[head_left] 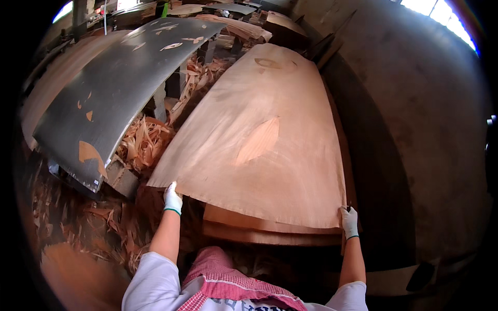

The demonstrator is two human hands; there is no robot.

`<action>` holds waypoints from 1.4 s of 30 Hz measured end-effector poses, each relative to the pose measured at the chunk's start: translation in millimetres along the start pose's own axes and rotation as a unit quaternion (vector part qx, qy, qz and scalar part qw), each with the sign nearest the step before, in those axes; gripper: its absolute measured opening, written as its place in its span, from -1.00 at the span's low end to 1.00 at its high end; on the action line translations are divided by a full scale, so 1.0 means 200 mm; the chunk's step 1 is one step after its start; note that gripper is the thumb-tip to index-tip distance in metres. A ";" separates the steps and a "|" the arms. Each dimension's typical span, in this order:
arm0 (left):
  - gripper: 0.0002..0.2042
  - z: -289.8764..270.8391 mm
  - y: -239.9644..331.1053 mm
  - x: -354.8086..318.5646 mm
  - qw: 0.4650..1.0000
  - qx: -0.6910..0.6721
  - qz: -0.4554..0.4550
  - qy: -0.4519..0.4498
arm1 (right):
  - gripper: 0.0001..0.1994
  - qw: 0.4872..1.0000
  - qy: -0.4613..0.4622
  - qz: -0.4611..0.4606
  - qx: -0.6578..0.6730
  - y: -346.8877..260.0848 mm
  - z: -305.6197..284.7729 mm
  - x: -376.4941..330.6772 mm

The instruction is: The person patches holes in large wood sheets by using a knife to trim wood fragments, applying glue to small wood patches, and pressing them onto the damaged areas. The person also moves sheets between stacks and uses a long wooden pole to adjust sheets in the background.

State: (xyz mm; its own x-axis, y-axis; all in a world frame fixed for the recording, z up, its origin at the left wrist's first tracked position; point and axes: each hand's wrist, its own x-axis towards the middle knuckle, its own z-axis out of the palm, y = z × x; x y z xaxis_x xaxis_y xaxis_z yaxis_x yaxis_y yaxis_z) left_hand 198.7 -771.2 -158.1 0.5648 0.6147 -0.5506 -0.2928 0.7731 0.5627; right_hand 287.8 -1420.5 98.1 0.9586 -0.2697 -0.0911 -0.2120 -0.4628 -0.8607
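To handle the broad, pale tan, thin wood veneer sheet (pixel 290 147) well, both hands should bear its near edge at one height and pull evenly, since so thin a layer would likely split along the grain if twisted. The left hand in a white knitted glove (pixel 173 199) has its grip clamped on the near edge close to the left corner, thumb on top; the right hand in a matching white glove (pixel 350 222) has its grip clamped at the right corner. The sheet lies lengthwise ahead of the person, its near edge raised above a reddish-brown stack of wood sheets (pixel 270 236). A light, flat hold seems best, sparing the ragged rim. Its face looks matte and faintly rippled, with a pointed, leaf-shaped, paler wood patch (pixel 259 141) near the middle. To the left, a long, smooth, dark grey panel (pixel 129 78) bows gently, flecked with wood scraps, beside crinkled, ribbon-like tan shavings (pixel 145 142) and a rough grey concrete block (pixel 123 180).
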 end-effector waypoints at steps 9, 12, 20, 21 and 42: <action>-0.75 0.23 -0.48 -0.28 0.994 0.082 0.040 0.057 | -0.79 0.985 0.021 -0.089 -0.146 0.50 -0.47 0.62; -0.74 0.34 -0.77 -0.38 0.998 0.041 0.046 0.008 | -0.78 0.961 0.066 -0.097 -0.252 0.64 -0.66 0.71; -0.64 0.09 -0.91 -0.08 0.995 0.036 0.092 0.028 | -0.71 0.959 0.036 -0.046 -0.276 0.81 -0.75 0.95; -0.64 0.12 -0.99 -0.07 0.992 0.076 0.100 0.030 | -0.70 0.957 0.042 -0.050 -0.283 0.85 -0.78 0.98; -0.63 0.15 -2.12 -0.30 0.977 0.144 0.037 0.156 | -0.59 0.911 0.068 0.023 -0.406 1.51 -0.90 1.44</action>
State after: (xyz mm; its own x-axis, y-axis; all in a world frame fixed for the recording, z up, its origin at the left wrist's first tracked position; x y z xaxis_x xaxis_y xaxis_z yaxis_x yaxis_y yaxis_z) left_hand 312.7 -1140.9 -344.5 0.2753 0.7191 -0.6380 -0.0685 0.6766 0.7331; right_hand 466.3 -1790.3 -97.3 0.9247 -0.3808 -0.0065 -0.3743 -0.9056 -0.1994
